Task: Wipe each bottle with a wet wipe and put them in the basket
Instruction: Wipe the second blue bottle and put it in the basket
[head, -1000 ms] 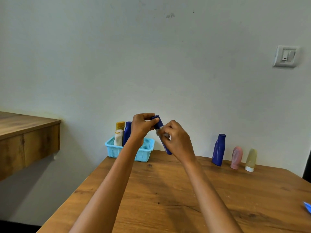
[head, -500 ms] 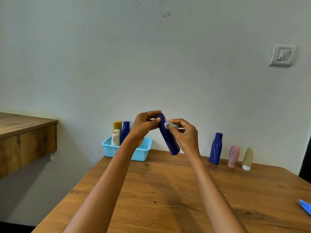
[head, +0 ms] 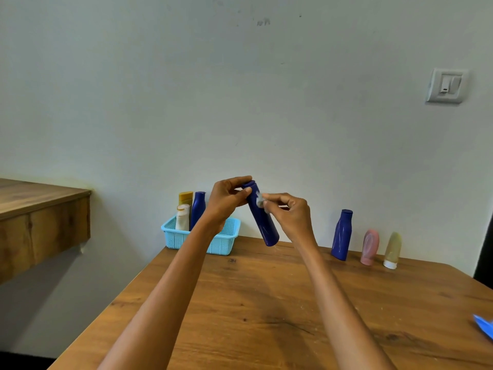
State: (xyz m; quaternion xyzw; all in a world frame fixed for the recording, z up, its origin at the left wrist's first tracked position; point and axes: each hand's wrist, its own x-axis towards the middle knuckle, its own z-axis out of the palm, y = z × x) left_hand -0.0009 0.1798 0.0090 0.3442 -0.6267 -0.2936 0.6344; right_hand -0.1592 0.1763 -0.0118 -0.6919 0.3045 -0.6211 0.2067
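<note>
Change: held blue bottle [head: 261, 217], a second ago mostly hidden behind the hands, now tilted in the air above the counter [head: 266, 303], its body exposed; wiping judged underway, not finished.
Left hand [head: 226, 201]: fingers curled round the bottle's top.
Right hand [head: 290, 212]: pinching a small wet wipe [head: 259, 200] against the bottle's side.
Basket [head: 222, 243], light blue, far left of counter: three bottles inside.
Awaiting wiping, by the wall: blue bottle [head: 342, 235], pink bottle [head: 370, 247], yellowish bottle [head: 392, 250].
Obstructions: none seen between bottle and basket.
</note>
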